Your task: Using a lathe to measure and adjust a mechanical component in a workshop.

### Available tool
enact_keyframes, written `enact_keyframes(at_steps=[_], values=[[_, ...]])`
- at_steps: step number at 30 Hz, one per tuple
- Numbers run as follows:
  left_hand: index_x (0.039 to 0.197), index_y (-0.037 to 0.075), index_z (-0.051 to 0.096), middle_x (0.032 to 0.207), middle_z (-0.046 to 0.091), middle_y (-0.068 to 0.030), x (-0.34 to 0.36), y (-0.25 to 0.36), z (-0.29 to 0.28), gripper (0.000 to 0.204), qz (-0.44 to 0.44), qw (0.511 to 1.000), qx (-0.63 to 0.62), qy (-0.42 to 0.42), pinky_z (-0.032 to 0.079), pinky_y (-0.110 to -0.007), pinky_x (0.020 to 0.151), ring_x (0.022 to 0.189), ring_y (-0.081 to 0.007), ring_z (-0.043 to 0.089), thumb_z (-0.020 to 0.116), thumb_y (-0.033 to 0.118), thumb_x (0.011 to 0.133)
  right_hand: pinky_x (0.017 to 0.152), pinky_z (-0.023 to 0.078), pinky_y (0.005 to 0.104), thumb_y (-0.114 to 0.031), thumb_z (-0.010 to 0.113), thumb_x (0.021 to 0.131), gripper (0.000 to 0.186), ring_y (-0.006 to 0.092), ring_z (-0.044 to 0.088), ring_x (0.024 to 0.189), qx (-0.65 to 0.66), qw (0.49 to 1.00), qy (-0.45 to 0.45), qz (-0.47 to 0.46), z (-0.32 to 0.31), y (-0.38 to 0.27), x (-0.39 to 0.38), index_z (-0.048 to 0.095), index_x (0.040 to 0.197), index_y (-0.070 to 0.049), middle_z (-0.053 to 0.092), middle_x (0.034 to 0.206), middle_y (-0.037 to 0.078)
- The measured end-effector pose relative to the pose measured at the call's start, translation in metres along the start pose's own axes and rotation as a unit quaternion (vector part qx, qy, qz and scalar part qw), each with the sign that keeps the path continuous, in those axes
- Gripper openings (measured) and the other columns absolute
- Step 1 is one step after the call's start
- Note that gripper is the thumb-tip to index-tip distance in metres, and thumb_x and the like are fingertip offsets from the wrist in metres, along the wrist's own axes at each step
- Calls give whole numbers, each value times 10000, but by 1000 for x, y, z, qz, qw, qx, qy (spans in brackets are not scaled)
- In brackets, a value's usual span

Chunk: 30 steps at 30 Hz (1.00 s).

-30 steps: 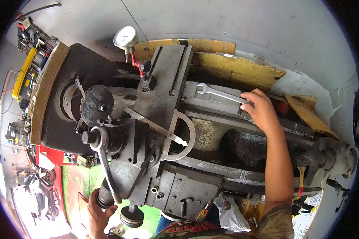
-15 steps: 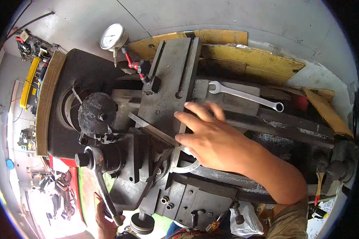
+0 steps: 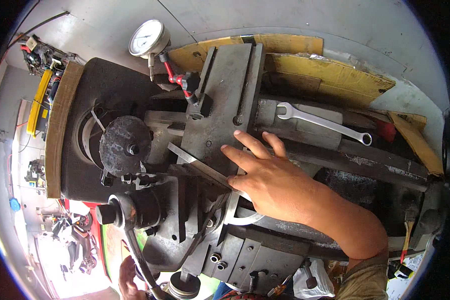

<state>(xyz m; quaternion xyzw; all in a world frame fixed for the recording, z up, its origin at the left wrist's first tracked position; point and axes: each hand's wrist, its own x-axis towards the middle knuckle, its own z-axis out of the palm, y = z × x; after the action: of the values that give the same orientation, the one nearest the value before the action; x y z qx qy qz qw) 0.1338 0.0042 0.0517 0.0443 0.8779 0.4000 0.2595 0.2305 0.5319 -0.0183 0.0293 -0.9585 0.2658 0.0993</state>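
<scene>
A grey, oily metal-working machine (image 3: 225, 100) fills the view. My right hand (image 3: 267, 182) lies flat with fingers spread on a steel protractor with a long blade (image 3: 195, 162) that rests on the machine's slotted table. My left hand (image 3: 127, 277) at the bottom edge grips the end of a long black lever handle (image 3: 135, 250). A silver combination wrench (image 3: 325, 122) lies on the machine bed, to the right of and beyond my right hand.
A dial gauge (image 3: 147, 39) on a red-jointed stand sits at the top left. A round dark handwheel (image 3: 125, 145) is on the left. Yellowish cardboard sheets (image 3: 330, 75) lie behind the machine. A cluttered shelf (image 3: 40, 100) runs down the far left.
My right hand left the wrench on the bed and moved left onto the protractor, where it now rests flat. The view has come closer to the machine.
</scene>
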Motion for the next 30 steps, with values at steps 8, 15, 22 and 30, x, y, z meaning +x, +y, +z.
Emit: enact_keyframes(at_steps=[8, 15, 22, 30], values=[[1652, 125, 289, 1611, 395, -128, -22, -7, 0, 963, -84, 996, 11, -34, 335, -296, 1167, 1371, -174, 504, 357, 772, 943, 1195, 223, 691, -113, 654, 905, 175, 421, 328, 1526, 29, 999, 38, -20, 5, 4, -1, 793, 898, -7, 527, 1475, 249], [1677, 105, 249, 1662, 388, -127, -25, 10, 12, 965, -129, 991, -5, 24, 395, -298, 1081, 1224, -150, 549, 238, 803, 1011, 1191, 205, 705, -103, 663, 894, 168, 428, 327, 1528, 36, 998, 36, -21, 7, 5, 1, 802, 886, -8, 533, 1475, 259], [1680, 124, 250, 1646, 411, -117, -29, 13, 17, 948, -171, 983, -6, 63, 406, -310, 1068, 1166, -150, 563, 265, 797, 1012, 1197, 238, 655, -126, 712, 870, 197, 382, 303, 1551, 1, 1000, 18, 0, 5, 3, 0, 816, 1036, -104, 524, 1534, 176], [1683, 146, 251, 1628, 437, -106, -34, 11, 17, 931, -194, 977, -9, 85, 419, -325, 1053, 1099, -149, 578, 296, 791, 1013, 1209, 220, 653, -132, 711, 885, 216, 373, 289, 1559, -2, 1000, 14, 2, 6, 4, 0, 820, 1070, -120, 523, 1541, 173]])
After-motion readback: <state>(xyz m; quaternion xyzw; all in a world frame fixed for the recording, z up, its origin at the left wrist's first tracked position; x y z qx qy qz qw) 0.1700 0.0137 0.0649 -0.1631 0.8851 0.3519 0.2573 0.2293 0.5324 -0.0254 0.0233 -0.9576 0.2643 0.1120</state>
